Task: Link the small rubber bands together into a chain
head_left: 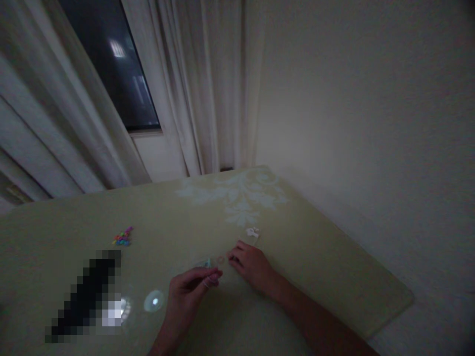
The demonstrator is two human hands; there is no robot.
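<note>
My left hand (190, 289) is closed in a pinch just above the table. Between its thumb and fingers is a small pinkish thing (212, 280) with a thin pale loop, too blurred to name. To its right, my right hand (249, 259) rests low over the table with its fingers curled together; what they hold, if anything, is hidden. A small pinkish ring (220, 259) lies between the two hands. Behind the left fingers, a pale greenish, clear-looking item (206, 263) is partly covered. Beyond the right hand sits a small white object (253, 232) with a thin strip.
A small heap of multicoloured pieces (122, 237) lies on the table (166, 222) to the left. Nearer is a long dark pixelated shape (87, 296). Light reflections show on the glossy top. A wall (352, 123) borders the right side; curtains (218, 89) hang behind.
</note>
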